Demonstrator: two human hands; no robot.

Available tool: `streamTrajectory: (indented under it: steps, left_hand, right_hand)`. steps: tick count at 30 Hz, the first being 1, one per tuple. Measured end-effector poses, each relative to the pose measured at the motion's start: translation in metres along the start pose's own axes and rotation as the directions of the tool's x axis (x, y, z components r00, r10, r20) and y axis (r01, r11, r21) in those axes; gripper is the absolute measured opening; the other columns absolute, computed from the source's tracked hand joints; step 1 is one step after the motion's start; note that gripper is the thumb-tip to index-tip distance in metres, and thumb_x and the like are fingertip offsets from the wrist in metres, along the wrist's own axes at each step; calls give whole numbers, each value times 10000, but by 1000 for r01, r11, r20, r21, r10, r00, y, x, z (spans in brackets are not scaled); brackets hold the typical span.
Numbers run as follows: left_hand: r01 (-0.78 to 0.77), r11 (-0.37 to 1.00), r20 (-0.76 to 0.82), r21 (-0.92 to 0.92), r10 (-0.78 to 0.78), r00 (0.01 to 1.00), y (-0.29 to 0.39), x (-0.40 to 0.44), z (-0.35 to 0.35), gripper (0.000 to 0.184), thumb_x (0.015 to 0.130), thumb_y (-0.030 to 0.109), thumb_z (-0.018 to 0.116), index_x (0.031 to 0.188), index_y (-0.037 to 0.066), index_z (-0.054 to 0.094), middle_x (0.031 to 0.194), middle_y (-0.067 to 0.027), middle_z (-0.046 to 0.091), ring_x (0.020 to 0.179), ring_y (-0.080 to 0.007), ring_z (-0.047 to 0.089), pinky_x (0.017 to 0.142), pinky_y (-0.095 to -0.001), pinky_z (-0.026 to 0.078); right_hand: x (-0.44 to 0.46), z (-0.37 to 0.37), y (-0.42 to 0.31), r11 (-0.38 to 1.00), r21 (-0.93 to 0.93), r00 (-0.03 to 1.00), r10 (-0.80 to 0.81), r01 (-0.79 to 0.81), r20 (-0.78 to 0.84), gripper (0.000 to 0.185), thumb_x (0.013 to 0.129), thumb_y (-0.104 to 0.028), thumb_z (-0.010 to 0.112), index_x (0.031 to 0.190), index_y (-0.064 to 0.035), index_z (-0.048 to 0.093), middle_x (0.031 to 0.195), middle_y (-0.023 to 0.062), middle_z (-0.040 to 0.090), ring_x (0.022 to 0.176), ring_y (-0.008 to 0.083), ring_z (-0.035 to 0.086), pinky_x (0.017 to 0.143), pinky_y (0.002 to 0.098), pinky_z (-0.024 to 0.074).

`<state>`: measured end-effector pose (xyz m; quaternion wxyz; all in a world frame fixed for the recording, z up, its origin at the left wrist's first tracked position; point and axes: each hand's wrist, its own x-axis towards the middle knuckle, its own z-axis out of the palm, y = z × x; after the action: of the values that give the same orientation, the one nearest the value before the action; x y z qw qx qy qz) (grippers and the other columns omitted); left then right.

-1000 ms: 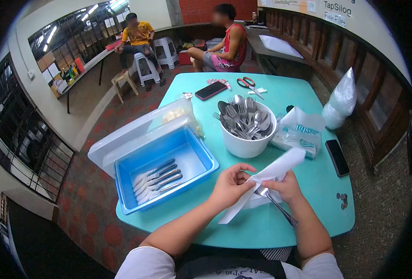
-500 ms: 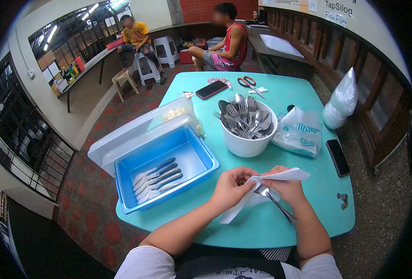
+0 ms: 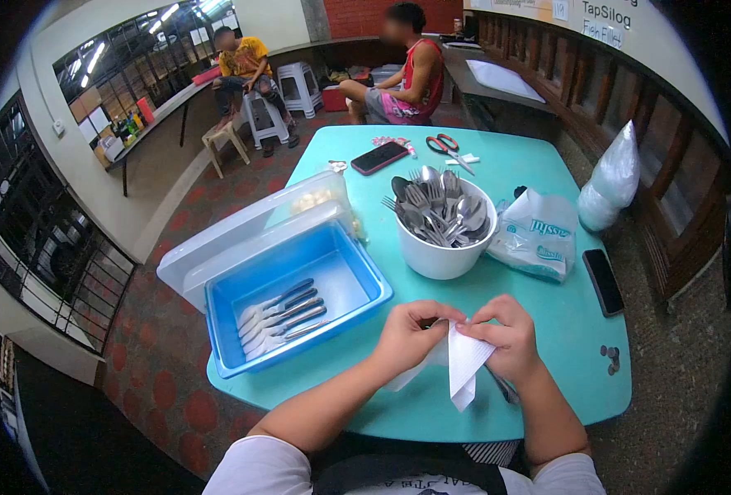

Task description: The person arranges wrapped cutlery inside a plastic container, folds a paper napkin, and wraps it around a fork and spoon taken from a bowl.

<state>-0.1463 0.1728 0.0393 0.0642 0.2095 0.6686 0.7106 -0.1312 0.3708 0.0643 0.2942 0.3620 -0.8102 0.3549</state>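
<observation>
My left hand pinches the left part of a white paper napkin, its fingertips close to those of my right hand. My right hand grips the napkin's upper right edge, thumb pressed on the paper. A flap of the napkin hangs down in front. Below my right hand, part of a metal fork handle shows; the fork's head is hidden by the paper. Left of my hands, a blue tub holds several napkin-wrapped utensils with bare handles. Ahead stands a white bucket full of forks and spoons.
A clear lid leans behind the tub. A tissue pack, a black phone and coins lie rightward. Scissors and another phone lie at the turquoise table's far end. Two people sit beyond.
The napkin's right flap has been folded over to the left and down, covering the fork's head. My right hand has turned over with it; my left hand stays nearly in place.
</observation>
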Motion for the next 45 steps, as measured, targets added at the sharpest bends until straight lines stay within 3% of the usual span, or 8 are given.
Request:
streamTrajectory:
  steps: [13,19,22,25,28,31,39,45]
  left_hand:
    - [28,998,-42,61,-26,999,8,2,-9,185,799,-98,595,893,-18,733,894,-76,698,852,-122,641,770,-266,504]
    - [27,999,-14,47,-26,1000,6,2,-8,144,806,-85,621,881,-16,723,896,-72,688,851,-124,639,764,-263,501]
    - [2,999,-6,43,-2,1000,1,2,-7,149,809,-73,616,882,-3,726,874,-67,680,825,-120,633,728,-259,499]
    - [-12,998,35,59,10,999,0,1,-2,155,805,-77,605,878,-6,722,866,-71,679,814,-119,630,718,-257,496]
    - [-19,995,80,102,11,997,3,-2,0,152,805,-87,603,875,-11,715,874,-79,682,822,-126,636,724,-261,497]
    - [-27,991,104,129,14,995,1,-3,1,146,811,-102,611,877,-16,709,896,-87,692,846,-144,651,747,-266,503]
    - [-34,985,129,167,12,992,8,-4,2,138,812,-99,611,872,-18,705,891,-86,691,851,-144,652,755,-267,506]
    - [46,992,111,-115,-33,993,1,-4,7,109,828,-59,612,861,-17,708,865,-70,693,795,-112,632,718,-251,499]
  right_hand:
    - [8,-26,-18,996,37,973,-90,84,215,267,606,-123,802,867,-165,765,821,-31,655,788,210,598,710,341,503]
    - [16,-51,-42,993,100,847,-110,67,520,117,669,-178,821,751,-172,737,816,-41,661,797,185,617,766,359,482]
    - [21,-65,-48,936,346,812,-151,-65,563,80,721,-169,801,762,-157,733,806,-11,667,795,189,629,737,340,485]
    - [1,-51,-30,916,256,931,238,-310,275,105,763,-152,775,847,-96,745,790,48,675,772,226,644,711,346,500]
    - [12,-33,-22,889,103,894,435,-445,107,188,790,-142,754,932,-21,733,797,118,688,769,269,664,705,359,517]
    - [7,-30,-16,821,219,830,443,-527,338,237,803,-140,743,985,11,719,818,154,695,768,287,678,724,364,525]
    - [4,-27,-11,778,147,759,521,-610,391,181,835,-159,708,864,19,687,763,161,672,701,267,660,662,350,510]
    - [-2,-29,6,878,92,770,355,-469,530,265,880,-224,661,783,21,631,669,190,574,552,242,529,534,383,407]
